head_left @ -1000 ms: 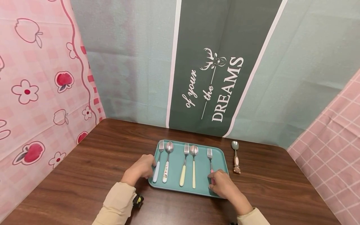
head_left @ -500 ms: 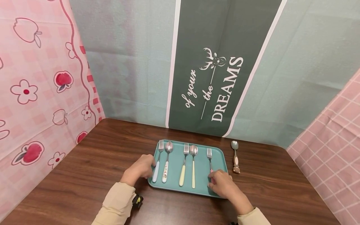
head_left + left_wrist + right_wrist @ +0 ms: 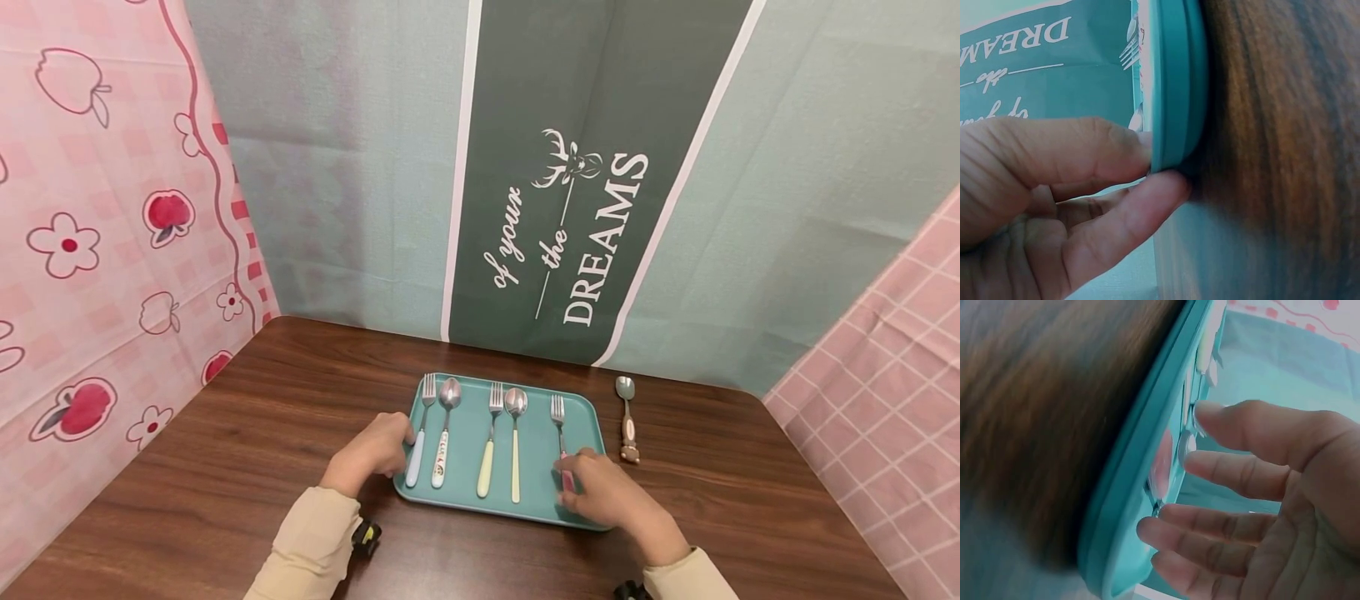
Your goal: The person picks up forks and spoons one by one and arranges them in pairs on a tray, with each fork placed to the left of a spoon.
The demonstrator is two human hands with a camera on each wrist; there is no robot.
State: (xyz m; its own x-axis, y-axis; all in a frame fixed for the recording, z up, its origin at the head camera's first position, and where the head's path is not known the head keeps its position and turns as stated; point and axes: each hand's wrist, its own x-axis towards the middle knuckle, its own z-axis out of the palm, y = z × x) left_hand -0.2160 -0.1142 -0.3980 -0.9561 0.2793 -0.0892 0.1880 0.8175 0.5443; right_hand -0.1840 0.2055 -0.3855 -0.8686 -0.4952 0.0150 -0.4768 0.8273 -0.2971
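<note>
My left hand (image 3: 377, 446) pinches the left rim of a teal tray (image 3: 538, 450). In the left wrist view, thumb and fingers meet at the tray's edge (image 3: 1175, 81). Above the tray's right side hovers my right hand (image 3: 603, 492), its fingers spread and apart from the pink-handled fork (image 3: 558, 412). That fork lies on the tray, handle (image 3: 1161, 464) toward me. Left of it lie a yellow-handled spoon (image 3: 515, 450) and a yellow-handled fork (image 3: 487, 467). Farther left are a spoon with a white patterned handle (image 3: 440, 458) and a pale blue-handled fork (image 3: 416, 458).
A spoon with a brown bear-shaped handle (image 3: 628, 429) lies on the wooden table (image 3: 712, 483), right of the tray. A printed cloth (image 3: 375, 167) hangs behind the table. Pink cloths hang on the left and right.
My right hand has let go of the pink-handled fork and drawn slightly right, its fingers opening. The left hand and the tray have stayed in place.
</note>
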